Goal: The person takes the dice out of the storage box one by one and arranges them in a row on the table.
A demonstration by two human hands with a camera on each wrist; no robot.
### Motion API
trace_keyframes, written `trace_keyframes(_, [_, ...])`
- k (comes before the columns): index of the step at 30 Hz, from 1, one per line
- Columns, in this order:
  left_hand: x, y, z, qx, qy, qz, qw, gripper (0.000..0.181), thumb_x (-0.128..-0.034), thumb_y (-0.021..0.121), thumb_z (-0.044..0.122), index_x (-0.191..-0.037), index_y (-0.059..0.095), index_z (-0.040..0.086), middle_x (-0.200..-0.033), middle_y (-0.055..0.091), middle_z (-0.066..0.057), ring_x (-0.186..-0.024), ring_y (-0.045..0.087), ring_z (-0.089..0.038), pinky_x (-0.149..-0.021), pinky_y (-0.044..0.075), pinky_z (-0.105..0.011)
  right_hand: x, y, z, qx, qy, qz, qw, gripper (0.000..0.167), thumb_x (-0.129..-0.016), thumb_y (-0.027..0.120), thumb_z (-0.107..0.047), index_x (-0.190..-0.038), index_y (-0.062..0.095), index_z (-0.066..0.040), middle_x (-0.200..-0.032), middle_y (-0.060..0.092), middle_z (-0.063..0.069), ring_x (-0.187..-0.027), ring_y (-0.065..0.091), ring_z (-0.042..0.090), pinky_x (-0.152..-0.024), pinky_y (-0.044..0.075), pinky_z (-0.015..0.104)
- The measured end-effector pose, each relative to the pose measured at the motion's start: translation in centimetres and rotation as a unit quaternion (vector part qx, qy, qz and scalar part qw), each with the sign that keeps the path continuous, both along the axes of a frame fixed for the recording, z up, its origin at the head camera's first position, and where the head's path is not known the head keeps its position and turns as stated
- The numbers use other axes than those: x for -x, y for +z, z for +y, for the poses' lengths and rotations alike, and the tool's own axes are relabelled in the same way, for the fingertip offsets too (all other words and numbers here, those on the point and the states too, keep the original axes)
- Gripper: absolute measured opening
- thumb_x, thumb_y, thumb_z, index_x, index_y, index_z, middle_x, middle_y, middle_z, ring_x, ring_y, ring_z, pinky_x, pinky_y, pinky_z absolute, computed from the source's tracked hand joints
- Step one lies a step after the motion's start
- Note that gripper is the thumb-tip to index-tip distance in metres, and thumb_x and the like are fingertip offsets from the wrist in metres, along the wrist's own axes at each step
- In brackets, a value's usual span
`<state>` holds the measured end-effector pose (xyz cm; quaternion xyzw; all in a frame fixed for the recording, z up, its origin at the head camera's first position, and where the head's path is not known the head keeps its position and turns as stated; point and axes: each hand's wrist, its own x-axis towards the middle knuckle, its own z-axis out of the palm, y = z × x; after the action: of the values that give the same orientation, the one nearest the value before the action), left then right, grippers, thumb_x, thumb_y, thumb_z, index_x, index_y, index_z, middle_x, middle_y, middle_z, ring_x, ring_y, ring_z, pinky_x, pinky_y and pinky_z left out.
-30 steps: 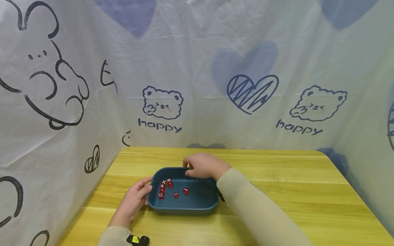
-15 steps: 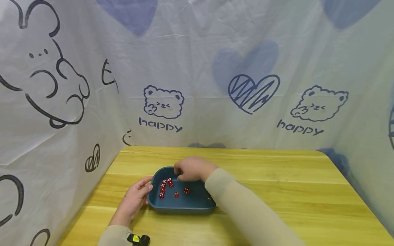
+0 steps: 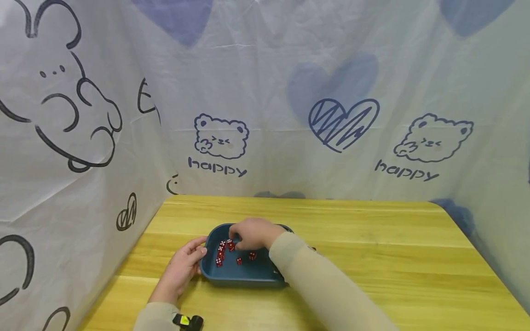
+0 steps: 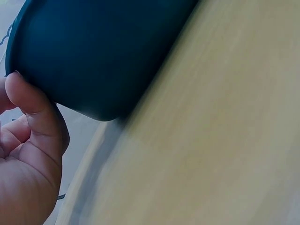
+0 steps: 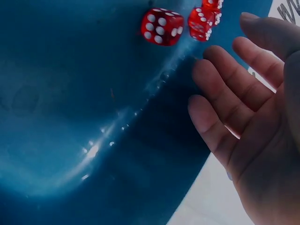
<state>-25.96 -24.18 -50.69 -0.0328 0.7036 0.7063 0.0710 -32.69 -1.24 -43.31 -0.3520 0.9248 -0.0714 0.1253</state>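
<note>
Over the blue tray (image 3: 248,271), we're hovering our R hand (image 3: 254,233) nr red dice (image 5: 162,26), fingers loosely spread. W/ our L hand (image 3: 185,262) we're gripping the tray's end, prob. best braced steady.

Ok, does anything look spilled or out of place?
Possibly one thing: a small red spot shows at the edge of the right sleeve, outside the tray, while the red dice lie inside it. It could be a stray die, but too little shows to tell. Nothing else stands out.
</note>
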Motion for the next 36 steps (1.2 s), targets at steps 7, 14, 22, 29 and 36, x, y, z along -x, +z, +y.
trace_keyframes(7, [0.0,-0.3,0.0,0.001,0.004,0.000,1.0000,0.043,-0.1054,0.053,0.011,-0.147,0.049,0.003,-0.115,0.057,-0.016,-0.076,0.057,-0.017,-0.058,0.048,-0.024,0.1,-1.6,-0.3,0.002,-0.003,-0.016,0.9999,0.022,-0.095,0.070,-0.031,-0.117,0.067,-0.029,-0.092,0.061,-0.011,-0.080,0.056,0.011,-0.076,0.050,0.031])
trace_keyframes(14, [0.0,-0.5,0.0,-0.013,0.000,0.002,0.9999,0.043,-0.1049,0.053,0.009,-0.147,0.049,0.003,-0.114,0.056,-0.017,-0.072,0.056,-0.016,-0.056,0.047,-0.023,-0.1,-2.7,-0.2,0.016,-0.016,-0.036,0.9991,0.030,-0.096,0.071,-0.028,-0.125,0.065,-0.029,-0.092,0.061,-0.010,-0.069,0.059,0.009,-0.073,0.050,0.031])
trace_keyframes(22, [0.0,-0.3,0.0,-0.001,0.004,-0.003,1.0000,0.043,-0.1053,0.054,0.012,-0.147,0.049,0.005,-0.113,0.055,-0.015,-0.073,0.055,-0.016,-0.057,0.047,-0.023,-0.2,-3.2,-0.2,0.042,-0.022,-0.057,0.9972,0.021,-0.096,0.070,-0.025,-0.115,0.063,-0.027,-0.085,0.060,-0.008,-0.057,0.060,0.010,-0.060,0.050,0.028])
trace_keyframes(29, [0.0,-0.4,-0.1,-0.006,0.005,-0.001,1.0000,0.043,-0.1047,0.054,0.009,-0.147,0.049,0.004,-0.113,0.057,-0.015,-0.071,0.056,-0.016,-0.056,0.048,-0.023,-0.2,-3.7,-0.2,0.030,-0.015,-0.046,0.9984,0.010,-0.096,0.069,-0.025,-0.093,0.060,-0.027,-0.078,0.060,-0.008,-0.059,0.058,0.010,-0.060,0.048,0.028])
trace_keyframes(36, [0.1,-0.5,0.0,-0.006,0.000,0.003,1.0000,0.043,-0.1047,0.053,0.009,-0.147,0.049,0.004,-0.115,0.057,-0.017,-0.071,0.057,-0.016,-0.056,0.048,-0.023,0.0,-3.9,-0.3,0.012,-0.011,-0.038,0.9992,0.009,-0.095,0.072,-0.025,-0.093,0.063,-0.027,-0.081,0.060,-0.010,-0.068,0.056,0.010,-0.065,0.047,0.029])
